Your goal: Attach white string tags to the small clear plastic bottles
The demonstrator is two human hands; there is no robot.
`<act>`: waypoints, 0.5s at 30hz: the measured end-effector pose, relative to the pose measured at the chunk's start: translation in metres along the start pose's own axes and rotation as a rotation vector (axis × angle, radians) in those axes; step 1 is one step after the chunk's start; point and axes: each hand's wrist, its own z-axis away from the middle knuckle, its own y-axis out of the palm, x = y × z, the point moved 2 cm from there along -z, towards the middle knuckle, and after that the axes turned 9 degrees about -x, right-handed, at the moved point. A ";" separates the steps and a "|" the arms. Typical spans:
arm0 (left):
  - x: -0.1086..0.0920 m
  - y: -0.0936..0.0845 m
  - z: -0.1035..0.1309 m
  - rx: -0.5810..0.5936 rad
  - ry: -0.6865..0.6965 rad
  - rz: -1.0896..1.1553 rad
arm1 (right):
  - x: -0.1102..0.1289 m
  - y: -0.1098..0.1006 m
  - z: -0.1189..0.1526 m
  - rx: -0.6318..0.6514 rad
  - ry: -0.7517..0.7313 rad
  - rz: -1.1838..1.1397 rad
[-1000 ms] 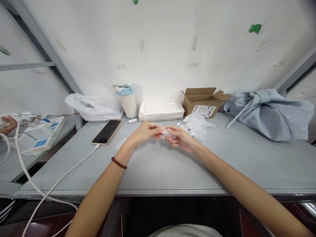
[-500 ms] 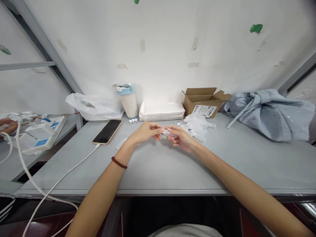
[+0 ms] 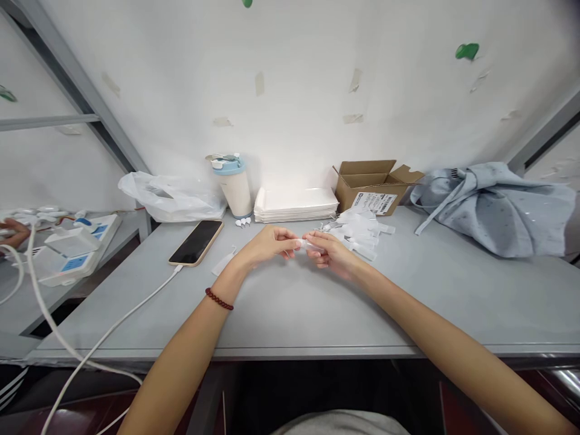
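Over the middle of the desk, my left hand (image 3: pixel 268 246) and my right hand (image 3: pixel 334 254) meet fingertip to fingertip around a small translucent plastic piece (image 3: pixel 309 244). My left thumb and fingers pinch its left end, while my right fingers wrap its other end and partly hide it. Just right of my right hand lies a loose pile of similar translucent white pieces (image 3: pixel 360 229). One more flat translucent piece (image 3: pixel 223 262) rests beside my left wrist. Beyond my left hand sit a few small white round-headed bits (image 3: pixel 243 222) with thin dark tips.
A phone (image 3: pixel 197 241) with a white cable (image 3: pixel 131 314) lies at left. Along the wall stand a plastic bag (image 3: pixel 174 196), a tumbler (image 3: pixel 233 190), a white stack (image 3: pixel 294 204), a cardboard box (image 3: pixel 347 196) and a grey-blue cloth bag (image 3: pixel 498 211). Another person's hand (image 3: pixel 13 232) shows far left.
My fingers have shifted slightly on the translucent piece, and more of its left end shows between my hands. The whole view has moved a little.
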 end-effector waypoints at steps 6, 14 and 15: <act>0.002 0.000 -0.002 -0.098 -0.053 0.010 | -0.002 -0.001 -0.003 -0.110 -0.108 0.075; 0.003 0.005 -0.002 -0.127 -0.070 -0.020 | -0.003 -0.007 -0.008 -0.294 -0.294 0.171; 0.004 0.006 -0.002 -0.125 -0.062 -0.025 | -0.003 -0.008 -0.008 -0.301 -0.297 0.173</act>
